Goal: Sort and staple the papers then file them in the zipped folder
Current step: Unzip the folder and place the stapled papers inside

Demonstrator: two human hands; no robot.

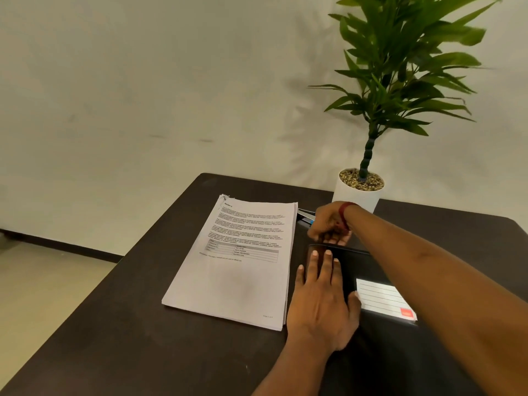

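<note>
Nearest to me, my left hand (pixel 321 304) lies flat, fingers straight and slightly spread, pressing down on the near-left part of the black zipped folder (pixel 357 264); it grips nothing, it only pins the folder to the dark table (pixel 143 338). The folder lies closed on the table to the right of the papers, with a white lined label (pixel 383 298) on its cover just beside my thumb. I judge its skin smooth and a little slippery, with soft, flexible sides, so it would likely slide or buckle if I tugged at the zip without this flat palm on it. Just left of the folder, close to its edge, the papers (pixel 237 270) lie in a squared stack, printed page up, with the top-left corner looking crimped. The stack looks light and floppy, and loose sheets would fan apart, so I would take it by a long edge with my thumb on top and fingers under. Farther out, my right hand (pixel 328 227), a red band (pixel 347 212) at the wrist, is at the folder's far edge with fingers curled down; I cannot tell whether they pinch a zip pull, since it is blurred there. Behind that hand a stapler (pixel 305 215) shows in part, and beyond it stands a white plant pot (pixel 357 195).
</note>
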